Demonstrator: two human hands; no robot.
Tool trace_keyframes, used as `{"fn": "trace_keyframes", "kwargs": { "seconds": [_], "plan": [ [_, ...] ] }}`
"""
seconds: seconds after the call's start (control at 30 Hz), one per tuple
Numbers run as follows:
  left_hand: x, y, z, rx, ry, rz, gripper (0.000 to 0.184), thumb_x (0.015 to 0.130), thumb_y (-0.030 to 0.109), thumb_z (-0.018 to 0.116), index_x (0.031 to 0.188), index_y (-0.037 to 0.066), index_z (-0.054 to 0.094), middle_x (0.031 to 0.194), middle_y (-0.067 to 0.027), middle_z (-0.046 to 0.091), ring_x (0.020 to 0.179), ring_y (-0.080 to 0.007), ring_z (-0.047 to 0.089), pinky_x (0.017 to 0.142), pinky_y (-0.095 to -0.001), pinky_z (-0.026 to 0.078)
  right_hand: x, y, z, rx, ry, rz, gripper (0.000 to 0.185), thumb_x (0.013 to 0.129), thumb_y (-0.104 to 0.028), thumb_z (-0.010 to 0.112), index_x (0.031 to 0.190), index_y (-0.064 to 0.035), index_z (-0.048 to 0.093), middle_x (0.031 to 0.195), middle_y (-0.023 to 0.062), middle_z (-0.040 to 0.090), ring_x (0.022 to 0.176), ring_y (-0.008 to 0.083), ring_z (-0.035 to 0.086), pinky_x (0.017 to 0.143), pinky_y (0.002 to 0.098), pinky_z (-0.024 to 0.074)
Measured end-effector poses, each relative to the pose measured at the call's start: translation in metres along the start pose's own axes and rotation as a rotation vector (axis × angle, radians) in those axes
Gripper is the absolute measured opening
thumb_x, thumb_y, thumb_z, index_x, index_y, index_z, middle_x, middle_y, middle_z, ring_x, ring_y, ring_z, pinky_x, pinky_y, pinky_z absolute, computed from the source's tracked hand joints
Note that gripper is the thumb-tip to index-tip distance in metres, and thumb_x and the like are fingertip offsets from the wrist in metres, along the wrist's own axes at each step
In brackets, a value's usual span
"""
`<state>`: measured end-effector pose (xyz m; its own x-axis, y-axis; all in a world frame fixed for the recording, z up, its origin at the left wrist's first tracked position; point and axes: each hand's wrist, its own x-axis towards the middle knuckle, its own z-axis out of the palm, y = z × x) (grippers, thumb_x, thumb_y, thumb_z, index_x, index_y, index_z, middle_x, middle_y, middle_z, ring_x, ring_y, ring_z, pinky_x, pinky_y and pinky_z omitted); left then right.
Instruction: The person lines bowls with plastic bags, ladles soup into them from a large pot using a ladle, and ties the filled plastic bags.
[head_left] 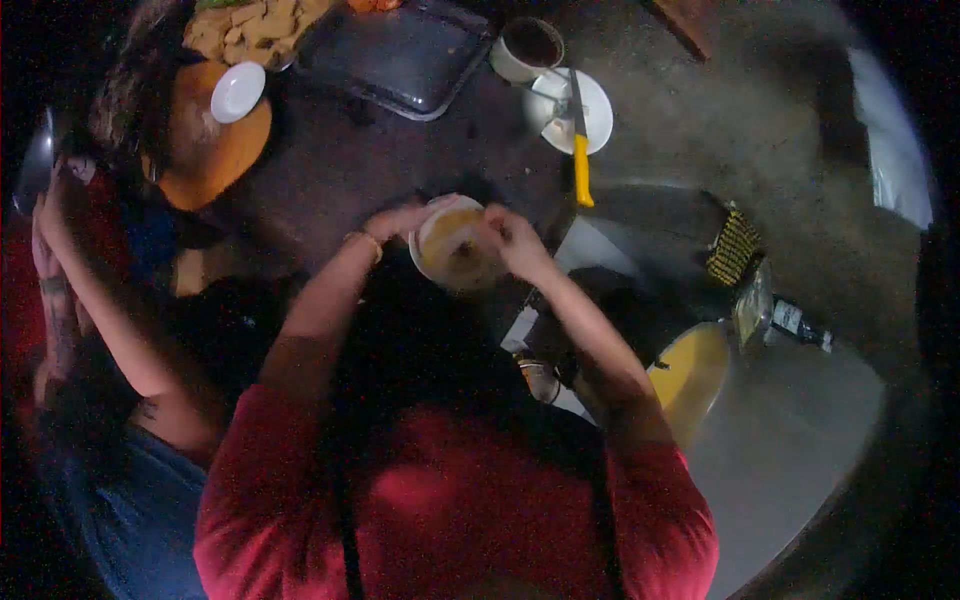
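A white bowl (pixel 417 258) with something yellowish inside is in front of my chest. My left hand (pixel 408 217) grips its left rim, fingers closed around the edge. Over the bowl's right side is my right hand (pixel 512 242), its fingers curled together; whatever they may hold is hidden and blurred. A dark spot shows in the bowl's contents near those fingers.
At the back are a dark tray (pixel 395 60), a pot of dark contents (pixel 530 48) and a white plate (pixel 598 112) with a yellow-handled knife (pixel 582 165). An orange round board (pixel 215 150) bears a small white dish (pixel 238 92). At left, a person's arm (pixel 120 320) reaches forward.
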<state>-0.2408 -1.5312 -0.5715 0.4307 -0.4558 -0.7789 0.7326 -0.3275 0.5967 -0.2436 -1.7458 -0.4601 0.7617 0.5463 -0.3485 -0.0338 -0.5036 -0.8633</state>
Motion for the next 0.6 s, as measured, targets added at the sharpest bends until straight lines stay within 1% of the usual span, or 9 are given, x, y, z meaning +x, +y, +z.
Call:
{"fn": "trace_keyframes", "kwargs": {
  "seconds": [0.03, 0.07, 0.13, 0.17, 0.23, 0.37, 0.47, 0.53, 0.6],
  "plan": [
    [0.014, -0.01, -0.002, 0.324, 0.184, -0.016, 0.056, 0.086, 0.049, 0.043, 0.127, 0.011, 0.042, 0.105, -0.0145, 0.059, 0.086, -0.0229, 0.06, 0.069, -0.0333, 0.049, 0.008, 0.008, 0.003, 0.095, 0.093, 0.062, 0.025, 0.082, -0.027, 0.059, 0.092, -0.0047, 0.055, 0.079, 0.0072, 0.059, 0.073, 0.0172, 0.055, 0.067, 0.0305, 0.0447],
    [0.009, -0.01, 0.0, 0.315, 0.188, -0.02, 0.056, 0.086, 0.049, 0.043, 0.127, 0.011, 0.042, 0.105, -0.0145, 0.059, 0.086, -0.0229, 0.06, 0.069, -0.0333, 0.049, 0.016, 0.01, 0.002, 0.095, 0.082, 0.063, 0.025, 0.082, -0.027, 0.059, 0.092, -0.0047, 0.055, 0.079, 0.0072, 0.059, 0.073, 0.0172, 0.055, 0.067, 0.0305, 0.0447],
    [-0.003, -0.005, 0.002, 1.005, 0.343, 0.467, 0.058, 0.079, 0.041, 0.055, 0.125, 0.008, 0.043, 0.096, -0.02, 0.058, 0.083, -0.0309, 0.06, 0.065, -0.0378, 0.049, 0.03, 0.011, -0.004, 0.31, 0.237, 0.31, 0.024, 0.082, -0.028, 0.06, 0.087, -0.0058, 0.055, 0.077, 0.0046, 0.058, 0.065, 0.0142, 0.052, 0.056, 0.0291, 0.0428],
    [-0.013, -0.003, 0.007, 1.003, 0.349, 0.465, 0.058, 0.079, 0.041, 0.055, 0.125, 0.008, 0.043, 0.096, -0.02, 0.058, 0.083, -0.0309, 0.06, 0.065, -0.0378, 0.049, 0.032, 0.003, -0.009, 0.309, 0.232, 0.306, 0.024, 0.082, -0.028, 0.06, 0.087, -0.0058, 0.055, 0.077, 0.0046, 0.058, 0.065, 0.0142, 0.052, 0.056, 0.0291, 0.0428],
    [-0.036, -0.002, 0.024, 1.064, 0.853, 0.746, 0.065, 0.072, 0.029, 0.062, 0.127, 0.006, 0.038, 0.098, -0.0225, 0.054, 0.089, -0.0375, 0.055, 0.073, -0.0401, 0.048, 0.037, -0.01, -0.02, 0.478, 0.191, 0.479, 0.021, 0.082, -0.027, 0.06, 0.085, -0.0066, 0.055, 0.073, 0.0015, 0.056, 0.061, 0.0118, 0.049, 0.05, 0.0274, 0.0396],
    [-0.086, 0.019, 0.104, 0.658, 1.078, 0.909, 0.064, 0.075, 0.02, 0.062, 0.129, 0.004, 0.033, 0.112, -0.0234, 0.048, 0.101, -0.0383, 0.049, 0.085, -0.0407, 0.042, 0.048, 0.02, -0.017, 0.552, 0.237, 0.464, 0.021, 0.081, -0.026, 0.062, 0.083, -0.0062, 0.056, 0.072, 0.0005, 0.055, 0.06, 0.0125, 0.048, 0.051, 0.027, 0.0397],
    [-0.083, 0.013, 0.121, 0.43, 0.889, 0.665, 0.064, 0.075, 0.014, 0.061, 0.13, 0.003, 0.03, 0.121, -0.0242, 0.04, 0.109, -0.0376, 0.042, 0.093, -0.0407, 0.035, 0.042, 0.002, -0.009, 0.771, 0.201, 0.434, 0.012, 0.083, -0.021, 0.058, 0.079, -0.011, 0.054, 0.061, -0.0027, 0.047, 0.052, 0.0084, 0.043, 0.044, 0.0229, 0.0327],
    [-0.064, 0.004, 0.12, 0.098, 0.88, 0.818, 0.053, 0.077, 0.01, 0.057, 0.125, 0.001, 0.036, 0.114, -0.0234, 0.045, 0.107, -0.0385, 0.043, 0.092, -0.041, 0.035, 0.032, -0.006, 0.004, 0.442, 0.252, 0.293, 0.009, 0.082, -0.018, 0.058, 0.084, -0.0098, 0.055, 0.065, -0.002, 0.049, 0.061, 0.0095, 0.048, 0.051, 0.0231, 0.0377],
    [-0.084, 0.019, 0.122, 0.206, 0.964, 0.886, 0.044, 0.078, 0.007, 0.054, 0.12, 0.001, 0.041, 0.11, -0.023, 0.048, 0.104, -0.0391, 0.045, 0.09, -0.0408, 0.037, 0.005, -0.039, 0.011, 0.277, 0.299, 0.201, 0.011, 0.081, -0.011, 0.058, 0.089, -0.0058, 0.055, 0.072, 0.0004, 0.052, 0.07, 0.0107, 0.051, 0.061, 0.0233, 0.0413]
  ]
}}
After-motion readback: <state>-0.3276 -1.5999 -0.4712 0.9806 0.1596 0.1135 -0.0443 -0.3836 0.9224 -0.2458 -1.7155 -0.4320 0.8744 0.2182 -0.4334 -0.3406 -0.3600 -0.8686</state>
